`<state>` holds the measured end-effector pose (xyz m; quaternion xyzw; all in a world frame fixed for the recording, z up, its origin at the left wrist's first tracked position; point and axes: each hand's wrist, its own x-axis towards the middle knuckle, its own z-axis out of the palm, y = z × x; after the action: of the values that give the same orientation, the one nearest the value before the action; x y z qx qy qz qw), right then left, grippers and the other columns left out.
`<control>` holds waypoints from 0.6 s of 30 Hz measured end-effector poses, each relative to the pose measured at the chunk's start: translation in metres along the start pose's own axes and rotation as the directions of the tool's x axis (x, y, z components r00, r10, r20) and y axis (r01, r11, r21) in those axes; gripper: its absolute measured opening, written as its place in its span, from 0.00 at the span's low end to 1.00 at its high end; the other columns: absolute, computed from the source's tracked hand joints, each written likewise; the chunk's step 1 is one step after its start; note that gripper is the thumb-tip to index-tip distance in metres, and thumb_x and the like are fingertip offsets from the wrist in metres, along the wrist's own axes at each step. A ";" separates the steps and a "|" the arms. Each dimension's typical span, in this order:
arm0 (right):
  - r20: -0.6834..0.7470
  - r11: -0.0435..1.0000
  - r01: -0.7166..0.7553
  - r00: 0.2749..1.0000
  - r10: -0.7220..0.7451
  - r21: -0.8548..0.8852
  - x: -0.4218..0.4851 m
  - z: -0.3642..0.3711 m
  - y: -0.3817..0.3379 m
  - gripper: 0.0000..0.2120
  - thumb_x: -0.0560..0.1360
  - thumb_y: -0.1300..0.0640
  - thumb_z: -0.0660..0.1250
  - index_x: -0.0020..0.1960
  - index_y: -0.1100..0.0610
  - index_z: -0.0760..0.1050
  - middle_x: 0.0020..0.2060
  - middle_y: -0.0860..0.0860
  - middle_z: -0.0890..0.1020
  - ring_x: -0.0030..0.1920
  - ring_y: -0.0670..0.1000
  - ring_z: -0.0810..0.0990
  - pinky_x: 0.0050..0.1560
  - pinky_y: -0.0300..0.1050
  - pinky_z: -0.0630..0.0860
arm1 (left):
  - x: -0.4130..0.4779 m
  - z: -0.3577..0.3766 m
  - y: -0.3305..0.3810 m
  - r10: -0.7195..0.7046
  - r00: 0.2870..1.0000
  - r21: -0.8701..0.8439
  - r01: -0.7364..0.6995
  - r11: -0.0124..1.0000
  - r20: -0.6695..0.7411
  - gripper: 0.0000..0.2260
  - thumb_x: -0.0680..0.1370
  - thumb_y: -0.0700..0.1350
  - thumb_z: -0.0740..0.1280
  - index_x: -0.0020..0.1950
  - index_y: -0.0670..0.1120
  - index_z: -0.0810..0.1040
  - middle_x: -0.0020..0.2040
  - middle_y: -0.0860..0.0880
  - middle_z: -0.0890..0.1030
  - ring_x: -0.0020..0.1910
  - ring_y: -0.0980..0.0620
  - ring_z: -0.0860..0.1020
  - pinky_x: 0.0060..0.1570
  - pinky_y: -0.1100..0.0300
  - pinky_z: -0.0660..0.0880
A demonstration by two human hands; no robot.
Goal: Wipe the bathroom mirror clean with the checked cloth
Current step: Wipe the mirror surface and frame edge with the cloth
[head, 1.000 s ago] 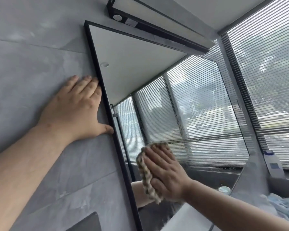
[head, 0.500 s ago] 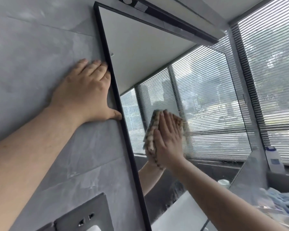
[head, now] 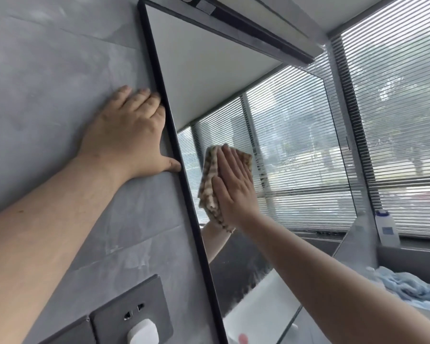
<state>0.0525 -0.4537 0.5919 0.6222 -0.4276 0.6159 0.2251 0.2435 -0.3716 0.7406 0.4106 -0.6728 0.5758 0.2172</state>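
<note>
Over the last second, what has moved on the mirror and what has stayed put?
The right hand slid the checked cloth up the mirror, from below the left hand to about level with its thumb, turning its flat fingers upward. It still presses the cloth; nothing was let go. The left hand stayed flat on the wall.

Grey tiled wall (head: 47, 70) bears a socket plate (head: 132, 316); slatted blinds (head: 395, 120) filter daylight. A white bottle (head: 386, 229) stands on the sill (head: 422, 244).

Mirror (head: 296, 145) glass open rightward; black frame (head: 184, 189) bounds left.
</note>
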 end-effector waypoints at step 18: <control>-0.030 0.908 -0.416 0.908 0.418 0.058 -0.123 0.016 0.076 0.33 0.76 0.39 0.38 0.79 0.48 0.45 0.80 0.45 0.49 0.79 0.40 0.43 0.79 0.50 0.40 | -0.034 0.015 0.034 -0.018 1.000 -0.091 0.018 0.996 0.008 0.53 0.67 0.71 0.68 0.79 0.39 0.58 0.81 0.41 0.58 0.80 0.45 0.53 0.79 0.46 0.42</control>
<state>0.0153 -0.4759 0.4531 0.5090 -0.5303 0.6731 0.0818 0.2385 -0.3760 0.6905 0.4082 -0.6955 0.5410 0.2386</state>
